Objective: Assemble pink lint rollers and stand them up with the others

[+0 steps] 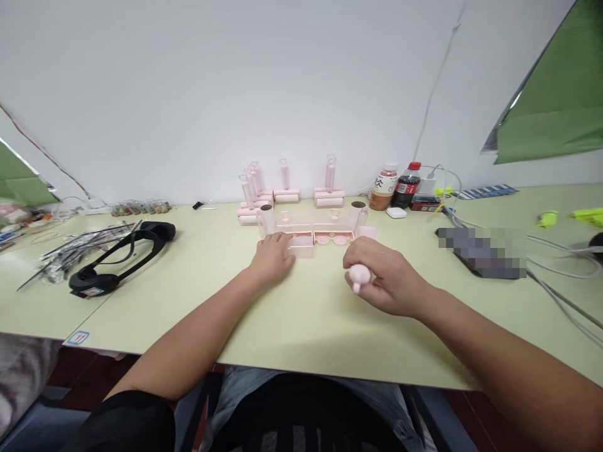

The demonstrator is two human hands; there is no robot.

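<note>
Near the middle of the table, my left hand (274, 258) rests at the left end of a clear and pink case (301, 240), its fingers bent over the edge. Whether it grips the case cannot be made out. My right hand (389, 276) is closed around a pink object with a round end (360, 274), in front of the case's right side. An open pink tray (333, 238) with round pieces lies between the hands. Clear tubes with dark tops stand behind, one at left (267, 220) and one at right (357, 216).
Pink rollers (287, 195) with upright handles stand by the wall. Two bottles (384, 186) and a white case (396, 213) are at back right. A phone (490, 254) and cables lie right. A black headset (122, 257) and wrapped rods (75, 248) lie left.
</note>
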